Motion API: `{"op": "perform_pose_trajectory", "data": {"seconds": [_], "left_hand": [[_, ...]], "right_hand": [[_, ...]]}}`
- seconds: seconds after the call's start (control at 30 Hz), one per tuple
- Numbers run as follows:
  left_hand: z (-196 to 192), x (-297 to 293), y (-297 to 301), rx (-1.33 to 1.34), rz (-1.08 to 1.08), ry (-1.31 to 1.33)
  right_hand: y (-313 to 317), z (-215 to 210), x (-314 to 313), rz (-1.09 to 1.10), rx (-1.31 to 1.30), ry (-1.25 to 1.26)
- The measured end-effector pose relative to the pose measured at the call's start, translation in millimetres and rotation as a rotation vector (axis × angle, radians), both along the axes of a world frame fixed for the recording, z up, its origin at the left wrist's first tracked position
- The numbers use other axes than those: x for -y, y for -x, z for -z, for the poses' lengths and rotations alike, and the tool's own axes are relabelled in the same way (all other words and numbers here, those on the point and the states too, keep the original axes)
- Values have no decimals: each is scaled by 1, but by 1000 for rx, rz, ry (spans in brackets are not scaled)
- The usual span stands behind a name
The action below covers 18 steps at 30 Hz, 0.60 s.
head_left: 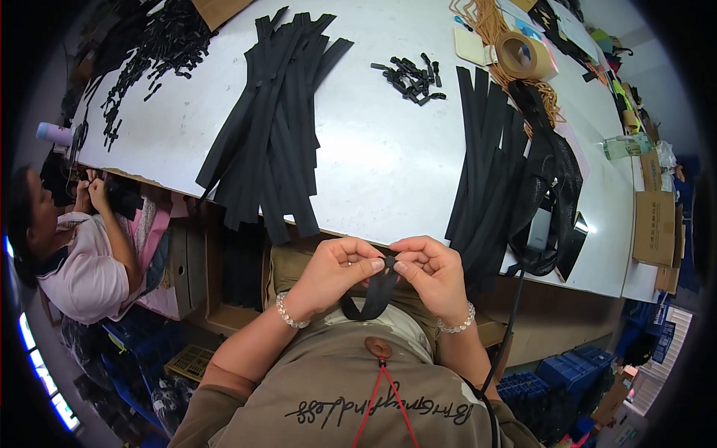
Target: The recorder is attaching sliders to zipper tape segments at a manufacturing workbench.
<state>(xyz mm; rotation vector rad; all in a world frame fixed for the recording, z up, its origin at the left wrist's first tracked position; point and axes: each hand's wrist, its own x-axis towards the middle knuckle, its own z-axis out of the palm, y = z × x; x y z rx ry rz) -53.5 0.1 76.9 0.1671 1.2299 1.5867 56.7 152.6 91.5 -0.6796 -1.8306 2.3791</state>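
Desk: the white desk [388, 160] fills the upper half of the frame, and our things lie spread across it in sorted lots, which we judge keeps each kind within reach.
Centre bundle: a fan of long black strips [272, 127] lies in the upper middle, its lower ends hanging over the near edge.
Right bundle: a second stack of black strips [482, 172] lies at the right, also draped over the edge, with black mesh webbing [556, 187] coiled beside it.
Co-worker: at the left edge a person in a pink top [78, 261] works with their own hands at the desk's corner; those hands are not ours.
Small parts: a pile of black clips [411, 75] sits at the upper middle, and a larger scatter of black pieces [149, 52] at the upper left.
Tape: a brown tape roll [523, 54] rests at the upper right.
Our hands: the left hand [336, 269] and right hand [429, 272] meet below the desk edge in the lower middle, each grip pressed together on the same piece.
Strap loop: the black strap loop [373, 295] is pinched at its top between both thumbs and forefingers, the loop hanging down between the wrists, close to the chest for a near view, we judge.
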Motion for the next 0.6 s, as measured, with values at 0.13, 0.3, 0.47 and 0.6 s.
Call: {"op": "perform_pose_trajectory", "data": {"seconds": [0.13,0.3,0.47,0.6], "left_hand": [[-2,1,1,72,13,3],[0,0,-2,-6,-5,14],[-1,1,-5,-7,14,5],[1,0,-7,14,-51,-15]], "right_hand": [[0,4,0,3,-14,180],[-2,8,4,43,39,197],[-4,8,2,-7,16,106],[-1,4,10,40,15,107]]}}
